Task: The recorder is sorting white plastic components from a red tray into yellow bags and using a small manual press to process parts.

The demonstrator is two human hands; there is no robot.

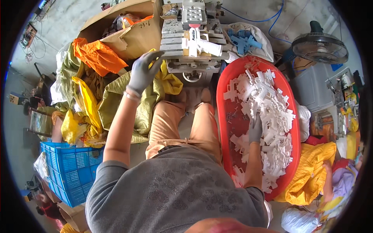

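Observation:
My left hand (143,73) in a grey glove is raised left of the machine (176,40), fingers apart and holding nothing. A white plastic toy gun (202,46) lies on the machine's bed, under a metal head (194,16) with a reddish pad (194,26) beneath it. At my right stands a long red tub (296,155) heaped with white gun-shaped plastic parts (268,97). My right hand (255,130), gloved too, reaches down into that heap, its fingers stretched among the parts; the fingertips are partly lost among them.
An open cardboard box (136,37) and orange cloth (99,56) lie at the far left, above green and yellow sacks (120,101). Nearer stands a blue crate (72,174). Beyond the tub are a white sack of blue parts (244,39) and a fan (320,47).

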